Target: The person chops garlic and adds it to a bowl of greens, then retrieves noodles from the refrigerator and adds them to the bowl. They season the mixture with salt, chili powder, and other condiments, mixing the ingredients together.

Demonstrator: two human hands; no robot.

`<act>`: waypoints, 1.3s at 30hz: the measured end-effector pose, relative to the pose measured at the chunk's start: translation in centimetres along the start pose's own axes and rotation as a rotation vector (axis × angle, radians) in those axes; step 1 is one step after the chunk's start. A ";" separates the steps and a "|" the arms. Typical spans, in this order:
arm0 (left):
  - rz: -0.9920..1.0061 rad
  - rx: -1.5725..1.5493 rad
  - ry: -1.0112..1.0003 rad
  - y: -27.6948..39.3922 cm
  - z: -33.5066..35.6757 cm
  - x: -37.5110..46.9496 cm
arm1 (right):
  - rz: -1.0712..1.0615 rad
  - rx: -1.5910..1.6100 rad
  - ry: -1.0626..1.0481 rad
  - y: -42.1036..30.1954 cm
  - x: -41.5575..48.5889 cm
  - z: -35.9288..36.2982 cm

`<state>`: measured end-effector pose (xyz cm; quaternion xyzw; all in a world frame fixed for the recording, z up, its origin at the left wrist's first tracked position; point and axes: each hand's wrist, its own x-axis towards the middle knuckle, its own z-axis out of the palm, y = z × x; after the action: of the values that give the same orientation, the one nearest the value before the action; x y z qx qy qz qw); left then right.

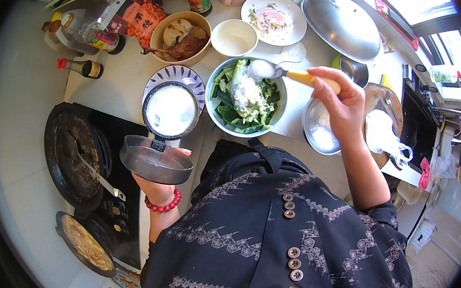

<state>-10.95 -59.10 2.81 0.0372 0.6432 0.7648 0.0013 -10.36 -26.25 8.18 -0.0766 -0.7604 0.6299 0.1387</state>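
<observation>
My right hand [339,98] grips the yellow handle of a spoon [305,79]. White granules heap in the spoon's bowl, over the right rim of a light bowl [212,116]. Inside that bowl lie chopped green vegetables [227,110], topped with minced garlic [251,100] and some white granules. My left hand [155,188] holds up a round seasoning jar [172,110] nearly full of white granules. Its clear hinged lid [157,159] hangs open toward me and hides most of my fingers. Behind the jar sits a blue-patterned plate [161,75], partly covered.
A black wok [78,158] with a ladle rests on the stove at left. Farther back stand a bowl of cooked meat [188,48], a white bowl [235,38] and a plate with scraps [297,21]. At right are a metal lid [340,25] and a metal basin [316,131].
</observation>
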 end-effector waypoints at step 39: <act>-0.094 -0.184 -0.307 -2.7 2.9 -0.3 | -0.434 -0.270 -0.393 -3.1 -2.1 0.4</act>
<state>-10.64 -55.81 0.65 0.1232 0.5639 0.8047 0.1387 -8.26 -27.83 10.95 0.1930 -0.8479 0.4817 0.1087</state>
